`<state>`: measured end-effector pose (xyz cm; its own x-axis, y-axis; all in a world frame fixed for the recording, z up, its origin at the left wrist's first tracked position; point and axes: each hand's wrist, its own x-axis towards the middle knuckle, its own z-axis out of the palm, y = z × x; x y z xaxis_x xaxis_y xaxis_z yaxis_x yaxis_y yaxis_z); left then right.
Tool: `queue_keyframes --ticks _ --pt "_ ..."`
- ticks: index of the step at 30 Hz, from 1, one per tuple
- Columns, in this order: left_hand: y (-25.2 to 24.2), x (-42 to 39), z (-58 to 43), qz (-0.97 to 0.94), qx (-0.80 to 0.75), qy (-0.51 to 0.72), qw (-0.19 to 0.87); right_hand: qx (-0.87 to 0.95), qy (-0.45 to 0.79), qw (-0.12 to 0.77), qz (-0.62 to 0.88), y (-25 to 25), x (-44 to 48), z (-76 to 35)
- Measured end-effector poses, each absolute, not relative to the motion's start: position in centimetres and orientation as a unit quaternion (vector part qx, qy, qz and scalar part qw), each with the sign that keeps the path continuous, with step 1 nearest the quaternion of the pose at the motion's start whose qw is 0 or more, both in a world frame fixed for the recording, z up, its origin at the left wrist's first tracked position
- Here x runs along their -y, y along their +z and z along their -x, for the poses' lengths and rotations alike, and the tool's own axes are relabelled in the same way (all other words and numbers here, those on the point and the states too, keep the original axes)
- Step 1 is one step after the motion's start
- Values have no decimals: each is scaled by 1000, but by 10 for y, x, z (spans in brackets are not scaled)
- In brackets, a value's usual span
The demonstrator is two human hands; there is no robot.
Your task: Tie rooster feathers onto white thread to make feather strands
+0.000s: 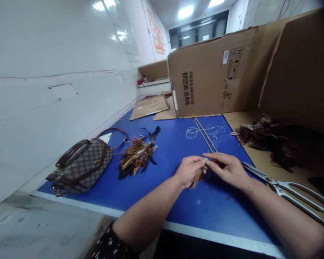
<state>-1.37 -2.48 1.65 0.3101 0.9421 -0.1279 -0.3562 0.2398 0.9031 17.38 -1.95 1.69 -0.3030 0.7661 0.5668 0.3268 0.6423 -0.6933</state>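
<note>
My left hand is closed around a small bunch of brown feathers, whose tips hang below the fingers. Fingers of my right hand pinch at the pale quill end of that bunch, thumb and forefinger meeting there. The exact grip at the quills is partly hidden by the fingers. To the left, a larger pile of brown and black feathers lies on the blue tabletop. Beyond my hands are two thin sticks and a loose tangle of white string.
Metal scissors lie at the right, beside my right forearm. More dark feathers rest on cardboard. A large cardboard box stands behind, with flat cardboard to its left. A patterned handbag sits at the left edge.
</note>
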Motion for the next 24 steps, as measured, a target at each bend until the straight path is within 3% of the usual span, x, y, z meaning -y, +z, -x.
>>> queue_keyframes --ticks 4,9,15,24 --pt "18 25 16 -430 -343 434 714 761 289 463 351 25 19 -175" --pt "15 26 15 -457 -341 410 712 759 249 470 376 29 19 -173" --pt "6 25 12 -471 -368 423 681 732 268 485 397 24 18 -170" --pt "11 20 12 -385 -308 478 727 673 330 513 418 21 15 -174"
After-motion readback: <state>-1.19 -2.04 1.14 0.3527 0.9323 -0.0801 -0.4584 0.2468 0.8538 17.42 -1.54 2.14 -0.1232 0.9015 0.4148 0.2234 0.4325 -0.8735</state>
